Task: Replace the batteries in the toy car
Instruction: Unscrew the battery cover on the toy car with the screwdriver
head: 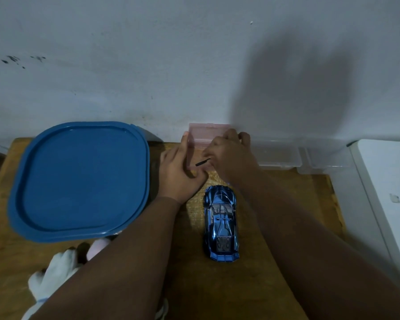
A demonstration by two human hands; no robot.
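Observation:
A shiny blue toy car stands on its wheels on the wooden table, between my two forearms. Beyond it, against the wall, is a small pink plastic box with its lid raised. My left hand grips the box's left side, thumb up along its wall. My right hand is over the box and pinches a thin black tool that points left. The inside of the box is hidden by my hands.
A large blue plastic lid covers the table's left half. Two clear plastic boxes sit at the back right by the wall. White and pink cloth lies at the front left. A white surface borders the table's right.

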